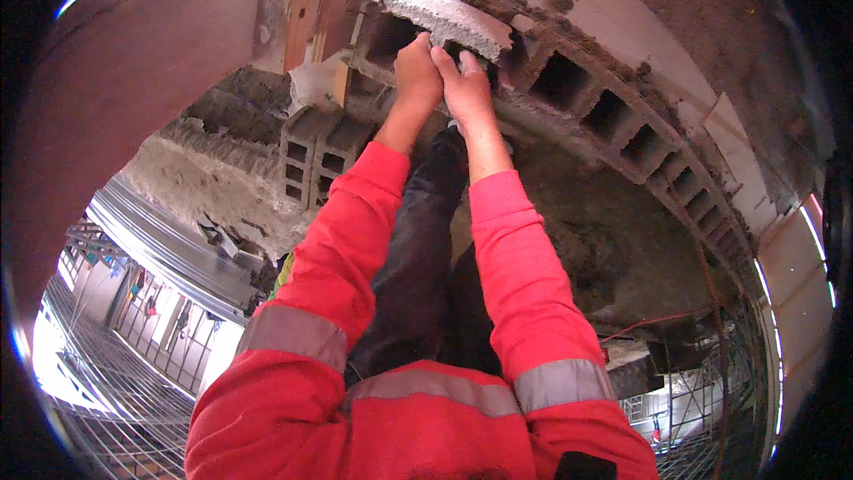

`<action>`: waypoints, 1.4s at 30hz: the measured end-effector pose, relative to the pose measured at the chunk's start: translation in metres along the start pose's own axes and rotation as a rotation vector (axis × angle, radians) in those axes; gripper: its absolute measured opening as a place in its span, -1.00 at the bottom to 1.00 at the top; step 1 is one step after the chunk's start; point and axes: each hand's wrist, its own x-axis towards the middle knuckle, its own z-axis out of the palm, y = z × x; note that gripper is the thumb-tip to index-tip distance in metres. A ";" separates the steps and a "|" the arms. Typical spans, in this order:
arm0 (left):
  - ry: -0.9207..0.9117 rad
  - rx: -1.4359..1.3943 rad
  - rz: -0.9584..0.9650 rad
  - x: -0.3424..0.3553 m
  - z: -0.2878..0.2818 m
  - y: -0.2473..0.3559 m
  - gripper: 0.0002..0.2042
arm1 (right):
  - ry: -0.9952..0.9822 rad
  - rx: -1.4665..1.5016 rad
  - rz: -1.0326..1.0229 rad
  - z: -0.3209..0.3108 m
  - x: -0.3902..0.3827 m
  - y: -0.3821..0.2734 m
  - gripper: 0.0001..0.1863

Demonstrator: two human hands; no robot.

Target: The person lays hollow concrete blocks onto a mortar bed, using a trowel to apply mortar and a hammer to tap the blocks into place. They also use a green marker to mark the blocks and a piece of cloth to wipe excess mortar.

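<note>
Both of my arms reach forward to a hollow concrete block (pixel 449 20) at the near end of a curving row of blocks. Its pale, rough face is turned up, and dark hollows show under it. My left hand (pixel 418 76) is closed at the block's near side, its fingers wrapped around the middle part. Right beside it, my right hand (pixel 466 87) grips the same part, thumb up and fingers curled. The fingertips are partly hidden. Whether the block rests fully on what lies below, I cannot tell.
A row of hollow blocks (pixel 607 111) curves away to the right along a wall. Wooden boards (pixel 306 9) stand at the left of the held block. More blocks (pixel 311 156) are stacked at lower left, near rubble (pixel 209 164). Metal bars (pixel 115 391) lie far left.
</note>
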 end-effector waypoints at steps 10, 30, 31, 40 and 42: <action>0.053 0.042 0.031 0.012 0.006 0.006 -0.82 | 0.076 -0.025 -0.040 -0.003 0.015 0.006 -0.45; 0.102 0.073 -0.027 0.037 0.011 0.021 -0.78 | 0.085 -0.049 -0.088 -0.011 0.042 -0.017 -0.44; 0.112 0.064 -0.010 0.037 0.013 0.023 -0.77 | 0.086 -0.041 -0.089 -0.012 0.046 -0.014 -0.44; 0.122 0.088 -0.027 0.043 0.025 0.025 -0.76 | 0.021 0.077 -0.065 -0.022 0.065 -0.005 -0.45; 0.129 0.094 -0.003 0.043 0.030 0.026 -0.76 | 0.020 0.078 -0.126 -0.026 0.071 -0.001 -0.43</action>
